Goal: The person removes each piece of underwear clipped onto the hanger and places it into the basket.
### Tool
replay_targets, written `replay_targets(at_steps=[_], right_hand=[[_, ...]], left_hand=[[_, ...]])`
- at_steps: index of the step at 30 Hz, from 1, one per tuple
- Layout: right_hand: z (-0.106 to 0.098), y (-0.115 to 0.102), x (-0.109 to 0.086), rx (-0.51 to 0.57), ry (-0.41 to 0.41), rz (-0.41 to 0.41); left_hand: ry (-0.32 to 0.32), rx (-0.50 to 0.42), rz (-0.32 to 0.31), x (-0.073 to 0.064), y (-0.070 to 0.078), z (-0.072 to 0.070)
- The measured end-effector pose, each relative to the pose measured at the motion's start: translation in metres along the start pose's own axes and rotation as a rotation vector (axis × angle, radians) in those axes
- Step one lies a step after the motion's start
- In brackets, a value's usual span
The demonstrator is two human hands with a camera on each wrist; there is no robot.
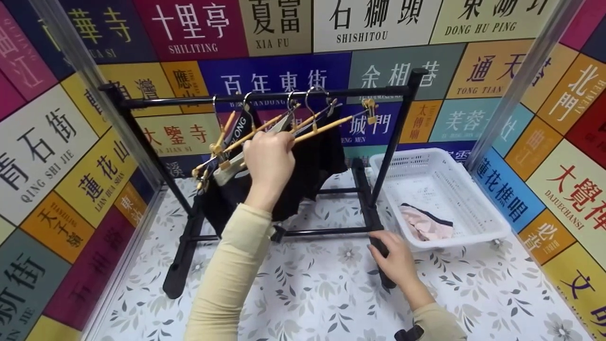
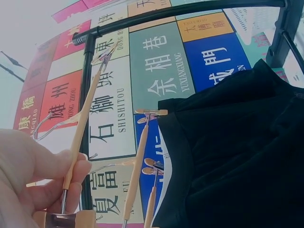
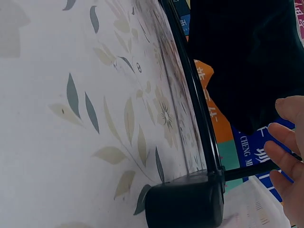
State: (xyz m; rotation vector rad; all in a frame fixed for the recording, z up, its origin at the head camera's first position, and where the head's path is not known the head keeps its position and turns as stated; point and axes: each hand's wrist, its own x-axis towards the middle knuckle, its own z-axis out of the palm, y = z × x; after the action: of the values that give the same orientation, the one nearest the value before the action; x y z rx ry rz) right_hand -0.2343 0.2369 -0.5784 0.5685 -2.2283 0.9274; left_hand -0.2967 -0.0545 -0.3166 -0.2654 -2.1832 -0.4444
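My left hand (image 1: 269, 158) grips a wooden clip hanger (image 2: 81, 123) in front of the rack's top bar (image 1: 165, 101). In the left wrist view, thumb and fingers close round its wooden rod, and the clip at its far end has no cloth in it. Beside it, other clip hangers (image 2: 137, 175) carry black garments (image 2: 228, 142) with waistbands, clipped at the edge. My right hand (image 1: 395, 260) is beside the rack's right foot (image 1: 386, 277), fingers loosely bent and holding nothing; whether it touches the foot I cannot tell.
A white plastic basket (image 1: 478, 237) stands right of the black rack, with a pale pink cloth piece (image 1: 428, 225) with a dark band lying in it. A floral-patterned surface (image 1: 322, 293) lies under the rack. Sign-covered walls (image 1: 407, 23) enclose the back and sides.
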Motion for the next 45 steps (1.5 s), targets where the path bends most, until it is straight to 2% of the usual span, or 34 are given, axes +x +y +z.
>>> replay_targets(at_steps=[11, 25, 34, 41, 45], right_hand=[[0.017, -0.004, 0.004, -0.007, -0.056, 0.013], [0.031, -0.003, 0.014, 0.000, -0.049, 0.021], [0.033, -0.007, 0.016, 0.028, -0.079, 0.050], [0.029, -0.008, 0.022, 0.021, -0.094, 0.056], [0.025, -0.009, 0.031, 0.042, -0.092, 0.044]], left_hand=[[-0.051, 0.045, -0.064, 0.012, 0.000, 0.006], [-0.128, 0.120, -0.107, 0.020, 0.004, 0.017], [-0.144, 0.182, -0.088, 0.019, 0.006, 0.026], [-0.105, 0.225, -0.029, 0.012, 0.004, 0.033], [-0.100, 0.201, 0.005, 0.010, 0.004, 0.032]])
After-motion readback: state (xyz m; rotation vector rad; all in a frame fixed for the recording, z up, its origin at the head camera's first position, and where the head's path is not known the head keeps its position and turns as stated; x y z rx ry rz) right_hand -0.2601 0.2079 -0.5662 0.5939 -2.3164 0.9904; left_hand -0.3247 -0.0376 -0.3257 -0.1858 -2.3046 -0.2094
